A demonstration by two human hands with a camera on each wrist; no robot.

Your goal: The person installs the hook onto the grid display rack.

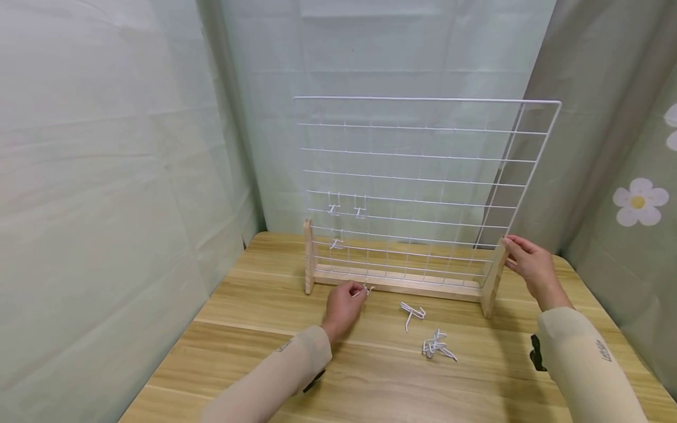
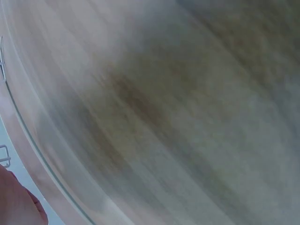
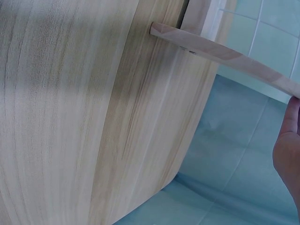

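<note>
A white wire grid panel (image 1: 423, 155) stands upright in a light wooden base (image 1: 402, 283) on the table. My left hand (image 1: 345, 305) pinches a small white wire hook (image 1: 369, 289) at the front of the base, near its left end. In the left wrist view only part of that hand (image 2: 18, 201) shows at the lower left corner. My right hand (image 1: 533, 269) grips the top of the right wooden side post (image 1: 494, 282) between thumb and fingers. The right wrist view shows the same post (image 3: 225, 54), with the hand at the right edge.
Three white hooks hang on the grid's lower left, one of them the lowest hook (image 1: 336, 242). A loose hook (image 1: 412, 313) and a small pile of hooks (image 1: 436, 345) lie on the wooden table (image 1: 370, 376). Pale curtains (image 1: 132, 176) surround the table.
</note>
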